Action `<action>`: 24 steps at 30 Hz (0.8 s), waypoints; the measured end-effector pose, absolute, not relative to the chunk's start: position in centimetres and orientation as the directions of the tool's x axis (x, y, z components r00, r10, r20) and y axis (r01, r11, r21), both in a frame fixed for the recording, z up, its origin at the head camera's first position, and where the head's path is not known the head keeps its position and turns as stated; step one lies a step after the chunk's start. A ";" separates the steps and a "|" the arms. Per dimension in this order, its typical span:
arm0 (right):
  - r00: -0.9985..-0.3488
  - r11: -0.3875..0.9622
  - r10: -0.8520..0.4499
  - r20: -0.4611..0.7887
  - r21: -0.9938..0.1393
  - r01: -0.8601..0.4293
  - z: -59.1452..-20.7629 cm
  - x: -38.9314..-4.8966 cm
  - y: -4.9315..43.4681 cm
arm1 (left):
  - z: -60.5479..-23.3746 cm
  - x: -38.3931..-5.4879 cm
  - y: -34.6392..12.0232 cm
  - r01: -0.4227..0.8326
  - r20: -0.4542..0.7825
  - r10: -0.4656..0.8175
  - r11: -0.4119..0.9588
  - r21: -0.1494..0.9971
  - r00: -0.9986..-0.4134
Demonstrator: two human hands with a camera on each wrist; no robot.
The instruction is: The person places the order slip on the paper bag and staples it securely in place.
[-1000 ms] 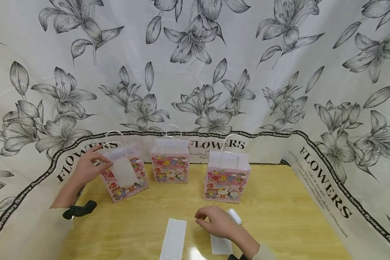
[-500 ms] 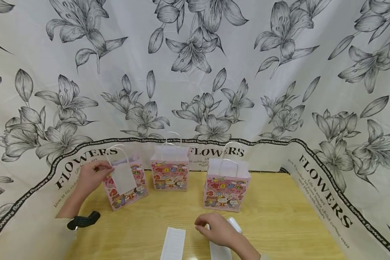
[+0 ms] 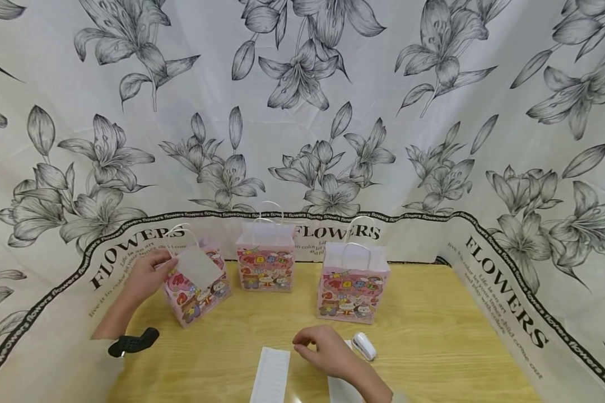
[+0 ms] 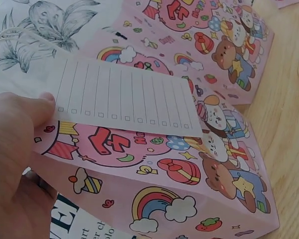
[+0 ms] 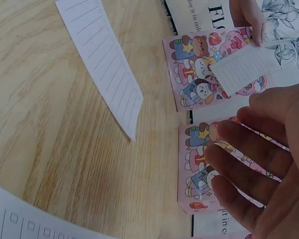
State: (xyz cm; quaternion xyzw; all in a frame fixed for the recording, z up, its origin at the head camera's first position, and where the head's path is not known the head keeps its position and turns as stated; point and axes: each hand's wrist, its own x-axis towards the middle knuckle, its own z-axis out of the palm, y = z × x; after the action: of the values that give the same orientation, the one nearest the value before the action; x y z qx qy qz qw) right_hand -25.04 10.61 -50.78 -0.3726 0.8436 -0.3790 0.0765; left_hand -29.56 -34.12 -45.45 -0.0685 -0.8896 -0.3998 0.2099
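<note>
At the left, my left hand (image 3: 148, 277) pinches a white lined paper slip (image 3: 199, 267) at the top edge of a pink cartoon-printed paper gift bag (image 3: 201, 302). In the left wrist view the thumb (image 4: 46, 107) presses on the slip's end, and small checkboxes run along the sheet (image 4: 124, 97). The other fingers are partly hidden by the bag. My right hand (image 3: 327, 352) hovers over the table front with loosely bent fingers, holding nothing. Beside it lies a small white stapler (image 3: 364, 346), and part of another slip (image 3: 344, 389) shows below the wrist.
Two more matching gift bags with handles stand upright, one at the middle back (image 3: 265, 260) and one to the right (image 3: 350, 291). A lined slip (image 3: 270, 375) lies left of the right hand. Flower-printed cloth (image 3: 302, 157) encloses the wooden table (image 3: 433, 336).
The slip's lower end has swung up and to the right across the left bag, which has tilted slightly. My right hand has shifted a little left, uncovering more of the stapler.
</note>
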 end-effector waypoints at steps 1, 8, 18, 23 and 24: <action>-0.710 0.434 -0.686 0.159 -0.693 -0.575 -50.8 -24.9 10.5 | -45.6 -29.5 -34.1 0.293 0.418 -0.034 0.662 0.690 -0.908; -0.727 0.433 -0.645 0.237 -0.670 -0.603 -50.7 -25.1 10.0 | -45.8 -28.7 -33.7 0.319 0.419 -0.029 0.600 0.734 -0.908; -0.822 0.492 -0.475 0.314 -0.679 -0.544 -51.3 -25.9 13.0 | -44.7 -28.7 -33.2 0.365 0.426 0.057 0.625 0.690 -0.903; -0.869 0.530 -0.408 0.279 -0.702 -0.475 -52.1 -25.5 14.8 | -44.6 -28.1 -33.0 0.363 0.378 0.114 0.620 0.696 -0.919; -0.871 0.528 -0.408 0.275 -0.707 -0.470 -52.3 -25.4 15.0 | -44.6 -27.9 -32.9 0.360 0.365 0.122 0.611 0.706 -0.923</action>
State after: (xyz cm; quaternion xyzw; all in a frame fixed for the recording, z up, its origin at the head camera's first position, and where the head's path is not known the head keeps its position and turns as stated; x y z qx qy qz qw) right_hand -25.36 14.96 -52.25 -0.2512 0.8734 -0.4155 -0.0377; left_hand -27.85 -32.92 -44.57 -0.1359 -0.8862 -0.4198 0.1414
